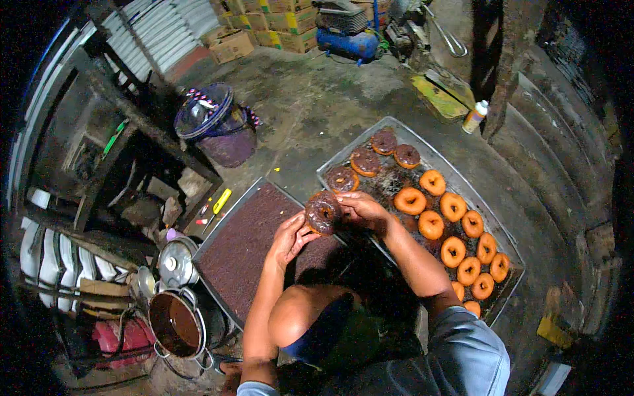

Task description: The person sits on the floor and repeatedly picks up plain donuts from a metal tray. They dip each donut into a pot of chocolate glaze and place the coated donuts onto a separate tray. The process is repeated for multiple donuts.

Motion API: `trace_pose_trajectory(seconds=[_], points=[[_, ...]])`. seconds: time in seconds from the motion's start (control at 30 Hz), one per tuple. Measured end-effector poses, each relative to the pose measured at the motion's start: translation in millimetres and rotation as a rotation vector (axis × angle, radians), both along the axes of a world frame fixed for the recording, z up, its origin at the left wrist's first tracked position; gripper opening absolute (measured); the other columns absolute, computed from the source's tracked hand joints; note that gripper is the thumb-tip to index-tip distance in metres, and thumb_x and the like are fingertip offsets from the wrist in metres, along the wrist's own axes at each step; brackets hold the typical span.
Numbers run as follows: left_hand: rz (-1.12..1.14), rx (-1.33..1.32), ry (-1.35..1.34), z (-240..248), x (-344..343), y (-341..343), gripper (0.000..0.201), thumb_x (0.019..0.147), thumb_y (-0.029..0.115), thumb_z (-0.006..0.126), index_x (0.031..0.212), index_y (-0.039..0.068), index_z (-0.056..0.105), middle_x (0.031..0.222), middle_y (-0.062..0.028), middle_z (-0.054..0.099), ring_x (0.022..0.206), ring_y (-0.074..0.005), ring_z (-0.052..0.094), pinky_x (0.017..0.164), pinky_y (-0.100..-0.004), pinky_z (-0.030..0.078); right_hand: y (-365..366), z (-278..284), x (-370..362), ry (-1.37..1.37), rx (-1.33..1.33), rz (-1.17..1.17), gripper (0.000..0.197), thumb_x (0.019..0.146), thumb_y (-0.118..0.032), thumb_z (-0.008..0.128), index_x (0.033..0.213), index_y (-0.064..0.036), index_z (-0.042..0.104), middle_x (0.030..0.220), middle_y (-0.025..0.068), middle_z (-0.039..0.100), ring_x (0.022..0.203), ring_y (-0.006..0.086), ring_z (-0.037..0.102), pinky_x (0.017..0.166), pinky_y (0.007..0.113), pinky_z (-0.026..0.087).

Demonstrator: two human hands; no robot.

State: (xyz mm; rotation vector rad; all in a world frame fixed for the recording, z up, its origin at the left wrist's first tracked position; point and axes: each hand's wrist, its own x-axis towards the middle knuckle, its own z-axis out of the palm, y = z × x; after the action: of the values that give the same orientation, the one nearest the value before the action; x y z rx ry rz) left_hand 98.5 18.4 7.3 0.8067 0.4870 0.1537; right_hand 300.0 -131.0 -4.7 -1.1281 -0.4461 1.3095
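Doughnut (323,212), round and ringed, its top dark and rough with chocolate sprinkles, is held up between both hands above the near edge of the two trays. Left hand (288,237) cups it from below left, fingers curled under the rim; right hand (362,208) pinches the upper right edge, so each grip is closed on the same piece. Sprinkle tray (244,254) beneath is a flat metal rectangle filled with a grainy dark-brown layer. Doughnut tray (403,132) to the right is a thin metal sheet, carrying smooth orange-brown plain doughnuts (453,206) and glossy coated doughnuts (365,160) at its far end. A steel pot (176,325) at lower left holds shiny liquid chocolate. The person's knee and dark clothing hide the trays' near corners, and the shelf at left is too dim to read.
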Motion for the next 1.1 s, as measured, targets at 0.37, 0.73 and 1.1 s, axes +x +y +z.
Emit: trace_pose_trajectory(seconds=[0.37, 0.73, 1.1], points=[[0.284, 0.161, 0.241, -8, -87, -20, 0.045, 0.096, 0.020, 0.055, 0.137, 0.005, 0.045, 0.129, -0.0118, 0.055, 0.107, -0.0239, 0.060, 0.083, -0.0333, 0.053, -77, -85, 157, -1.442, -0.728, -0.417, 0.020, 0.086, -0.017, 0.056, 0.086, -0.0010, 0.067, 0.081, 0.0165, 0.068, 0.072, 0.0310, 0.065, 0.066, 0.042, 0.052], [0.491, 0.113, 0.289, -15, -174, -36, 0.041, 0.095, 0.018, 0.056, 0.133, 0.005, 0.048, 0.123, -0.0117, 0.057, 0.106, -0.0267, 0.060, 0.080, -0.0342, 0.055, -160, -1, 93, -0.952, -0.838, -0.031, 0.047, 0.068, -0.042, 0.079, 0.089, -0.0008, 0.071, 0.090, 0.0169, 0.069, 0.083, 0.0248, 0.067, 0.074, 0.040, 0.051], [0.552, 0.144, 0.190, -1, -149, -39, 0.039, 0.096, 0.019, 0.053, 0.132, 0.004, 0.050, 0.125, -0.0124, 0.059, 0.108, -0.0223, 0.060, 0.088, -0.0364, 0.050, -100, 33, -14, -0.822, -0.183, -0.395, 0.037, 0.076, -0.011, 0.075, 0.108, 0.0004, 0.062, 0.106, 0.0106, 0.065, 0.097, 0.0215, 0.062, 0.089, 0.034, 0.048]])
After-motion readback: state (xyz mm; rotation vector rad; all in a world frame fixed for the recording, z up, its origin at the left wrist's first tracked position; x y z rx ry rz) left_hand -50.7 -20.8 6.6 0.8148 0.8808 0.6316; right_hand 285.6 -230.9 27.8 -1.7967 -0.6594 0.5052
